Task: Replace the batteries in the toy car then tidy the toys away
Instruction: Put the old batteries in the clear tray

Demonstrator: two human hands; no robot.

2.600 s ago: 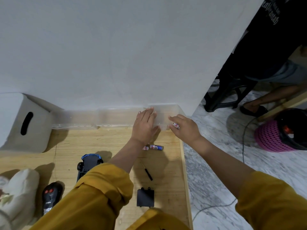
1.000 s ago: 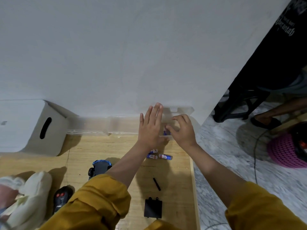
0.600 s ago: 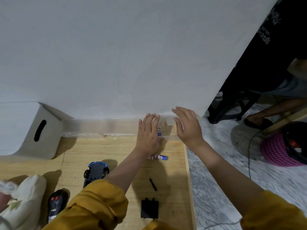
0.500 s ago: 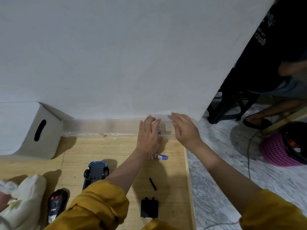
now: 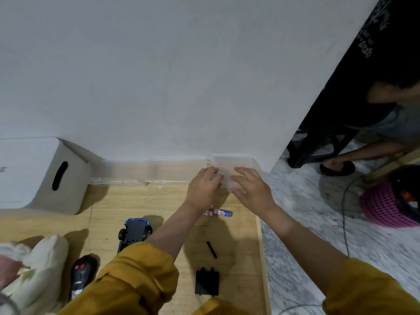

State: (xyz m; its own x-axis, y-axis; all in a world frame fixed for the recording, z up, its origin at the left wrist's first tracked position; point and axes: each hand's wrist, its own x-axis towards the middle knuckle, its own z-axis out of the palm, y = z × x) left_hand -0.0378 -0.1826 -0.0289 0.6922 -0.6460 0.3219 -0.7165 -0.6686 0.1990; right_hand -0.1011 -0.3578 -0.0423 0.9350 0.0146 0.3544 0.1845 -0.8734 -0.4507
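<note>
Both hands, left hand [image 5: 203, 187] and right hand [image 5: 251, 187], rest spread on a clear box [image 5: 229, 166] by the wall, apparently steadying it; batteries [image 5: 218, 212] wait on the bench [image 5: 238, 237].

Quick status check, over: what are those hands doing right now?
Left hand and right hand both on clear box by the wall. Toy car upside down, batteries loose. Nothing blocking.
</note>
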